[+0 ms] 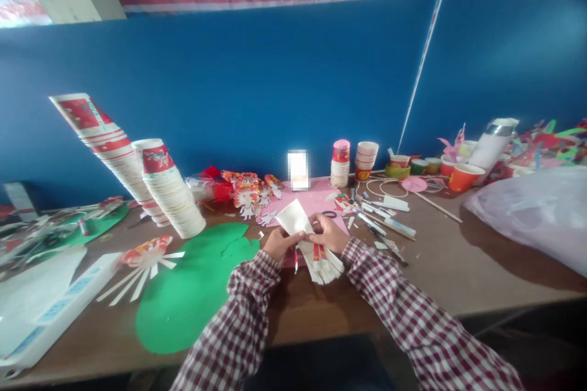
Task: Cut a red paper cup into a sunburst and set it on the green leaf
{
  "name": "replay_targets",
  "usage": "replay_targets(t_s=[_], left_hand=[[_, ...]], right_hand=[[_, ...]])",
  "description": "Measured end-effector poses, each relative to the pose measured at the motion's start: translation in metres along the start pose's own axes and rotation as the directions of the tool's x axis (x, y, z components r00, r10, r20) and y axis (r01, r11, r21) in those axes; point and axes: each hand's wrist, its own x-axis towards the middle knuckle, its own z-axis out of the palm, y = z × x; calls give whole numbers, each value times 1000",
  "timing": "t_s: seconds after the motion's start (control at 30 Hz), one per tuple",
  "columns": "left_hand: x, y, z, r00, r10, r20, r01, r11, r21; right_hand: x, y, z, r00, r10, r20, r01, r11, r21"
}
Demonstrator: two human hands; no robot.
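Both hands meet over the front middle of the table, closed on a paper cup cut into strips [324, 267]. Its strips fan out downward, white with some red print. A white flap of it stands up above the fingers. My left hand [280, 243] pinches it from the left, and my right hand [331, 232] grips it from the right; the thumbs nearly touch. Beneath and behind lies a pink paper sheet [305, 195]. A pair of scissors with dark handles [329, 214] rests just behind my right hand. Some of the cup is hidden by the fingers.
Left are a green paper shape [188, 290], another strip-cut cup [149, 256] and leaning cup stacks [174, 195]. Printed paper cutouts [247, 195] lie behind my left hand. Pens [376, 226], an orange cup [465, 178] and a plastic bag [532, 214] are right. A blue partition [266, 85] stands behind.
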Motion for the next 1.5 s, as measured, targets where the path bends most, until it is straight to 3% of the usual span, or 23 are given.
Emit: replay_targets(t_s=[0.27,0.47,0.83,1.0,1.13,1.3,1.5], left_hand=[[3,-5,-3,1000,5,1,-4,996,-89],[1,-3,-2,998,14,68,-1,983,-182],[0,2,-4,981,-125,148,148,977,-156],[-2,1,-2,984,-36,173,63,986,-156],[0,-1,1,997,4,79,6,992,-126],[1,-1,0,998,-10,70,21,989,-147],[0,1,1,999,35,40,-29,989,-143]], right_hand=[[3,5,3,998,-61,-6,61,998,24],[2,4,0,996,-84,24,85,996,-41],[-2,-3,-2,990,-72,122,79,996,-52],[-2,-4,0,989,-79,123,84,996,-39],[-1,-3,1,996,-55,75,61,995,-82],[-1,-5,0,998,-6,62,9,999,-49],[0,-4,-2,996,-26,87,31,998,-56]])
